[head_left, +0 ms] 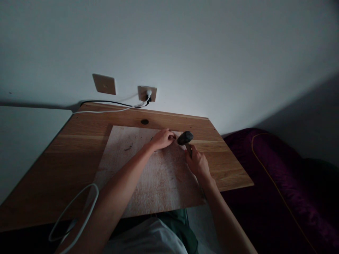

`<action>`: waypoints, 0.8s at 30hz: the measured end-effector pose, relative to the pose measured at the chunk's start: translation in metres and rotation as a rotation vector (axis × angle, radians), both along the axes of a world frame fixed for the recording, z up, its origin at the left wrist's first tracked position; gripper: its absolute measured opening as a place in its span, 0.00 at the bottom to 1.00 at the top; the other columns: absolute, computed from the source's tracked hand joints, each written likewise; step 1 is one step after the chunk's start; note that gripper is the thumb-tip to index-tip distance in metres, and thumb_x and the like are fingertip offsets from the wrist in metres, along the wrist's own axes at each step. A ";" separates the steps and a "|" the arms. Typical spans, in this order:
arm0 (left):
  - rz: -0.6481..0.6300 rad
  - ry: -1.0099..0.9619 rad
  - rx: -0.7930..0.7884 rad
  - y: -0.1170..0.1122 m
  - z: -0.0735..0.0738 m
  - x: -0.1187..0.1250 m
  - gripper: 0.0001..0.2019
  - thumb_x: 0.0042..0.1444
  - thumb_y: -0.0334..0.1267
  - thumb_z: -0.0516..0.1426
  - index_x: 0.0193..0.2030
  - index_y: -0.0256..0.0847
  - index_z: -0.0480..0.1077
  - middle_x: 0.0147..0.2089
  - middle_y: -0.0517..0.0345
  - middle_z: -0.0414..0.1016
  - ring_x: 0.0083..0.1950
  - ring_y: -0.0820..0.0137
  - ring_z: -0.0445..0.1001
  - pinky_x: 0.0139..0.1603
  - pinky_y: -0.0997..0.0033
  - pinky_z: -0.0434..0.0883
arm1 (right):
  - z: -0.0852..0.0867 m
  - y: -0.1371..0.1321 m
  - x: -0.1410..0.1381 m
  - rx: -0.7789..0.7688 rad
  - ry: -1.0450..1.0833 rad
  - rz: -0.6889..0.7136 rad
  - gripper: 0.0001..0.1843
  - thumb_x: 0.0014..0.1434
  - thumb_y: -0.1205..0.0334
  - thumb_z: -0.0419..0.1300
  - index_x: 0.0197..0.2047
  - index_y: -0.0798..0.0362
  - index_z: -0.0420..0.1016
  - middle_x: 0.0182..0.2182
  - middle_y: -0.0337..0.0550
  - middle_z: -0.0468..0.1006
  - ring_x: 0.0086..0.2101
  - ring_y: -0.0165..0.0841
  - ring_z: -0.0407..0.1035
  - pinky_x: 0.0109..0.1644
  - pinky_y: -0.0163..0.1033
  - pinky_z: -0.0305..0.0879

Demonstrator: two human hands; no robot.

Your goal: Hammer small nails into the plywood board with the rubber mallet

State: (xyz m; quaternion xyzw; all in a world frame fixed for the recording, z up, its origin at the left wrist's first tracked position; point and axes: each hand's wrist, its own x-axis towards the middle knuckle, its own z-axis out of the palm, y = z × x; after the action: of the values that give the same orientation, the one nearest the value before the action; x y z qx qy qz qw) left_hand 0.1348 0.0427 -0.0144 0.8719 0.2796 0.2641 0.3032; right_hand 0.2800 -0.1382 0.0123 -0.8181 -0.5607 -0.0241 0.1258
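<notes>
Left hand [163,139] pinched shut on the plywood board [159,180], contents hidden; right hand [198,163] wraps a hammer [185,138], its head hanging just beside, no blow landed yet.

Wood desk [66,158], smooth with satin sheen; the plywood board [159,180] on it is paler, matt, rough and scuffed. Head of the hammer [185,137] is dark dull metal. White cable [79,208] smooth plastic, purple cushion [265,165] cloth with slight sheen, wall [212,53] matt paint.
</notes>
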 end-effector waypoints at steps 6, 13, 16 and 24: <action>0.015 -0.013 -0.001 -0.004 0.003 -0.002 0.07 0.62 0.37 0.68 0.44 0.38 0.81 0.41 0.52 0.78 0.41 0.65 0.78 0.46 0.67 0.73 | 0.000 0.000 0.000 0.003 0.010 0.002 0.15 0.75 0.61 0.54 0.57 0.55 0.77 0.40 0.53 0.88 0.34 0.41 0.79 0.35 0.39 0.51; 0.032 -0.003 0.004 -0.002 -0.001 0.001 0.04 0.64 0.35 0.67 0.39 0.38 0.78 0.43 0.51 0.79 0.43 0.64 0.79 0.47 0.66 0.73 | 0.001 0.000 0.000 -0.001 0.034 0.000 0.14 0.75 0.61 0.55 0.57 0.55 0.77 0.39 0.53 0.88 0.33 0.40 0.79 0.35 0.39 0.50; 0.015 -0.016 0.011 -0.001 -0.003 0.001 0.02 0.64 0.32 0.66 0.39 0.39 0.79 0.44 0.52 0.80 0.46 0.63 0.80 0.49 0.66 0.73 | 0.002 0.000 -0.001 -0.002 0.053 -0.002 0.13 0.75 0.62 0.55 0.55 0.55 0.77 0.39 0.54 0.87 0.33 0.41 0.78 0.35 0.40 0.50; -0.012 -0.033 0.000 0.001 -0.004 0.003 0.02 0.63 0.30 0.66 0.39 0.40 0.79 0.45 0.52 0.82 0.48 0.61 0.82 0.52 0.64 0.75 | 0.005 0.000 -0.001 0.002 0.151 -0.015 0.13 0.74 0.62 0.55 0.54 0.55 0.77 0.38 0.55 0.87 0.33 0.41 0.77 0.35 0.40 0.49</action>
State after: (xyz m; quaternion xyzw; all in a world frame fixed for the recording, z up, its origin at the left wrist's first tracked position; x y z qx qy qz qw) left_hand 0.1374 0.0437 -0.0181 0.8691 0.2692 0.2766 0.3092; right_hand 0.2790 -0.1385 0.0172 -0.8217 -0.5433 0.0360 0.1684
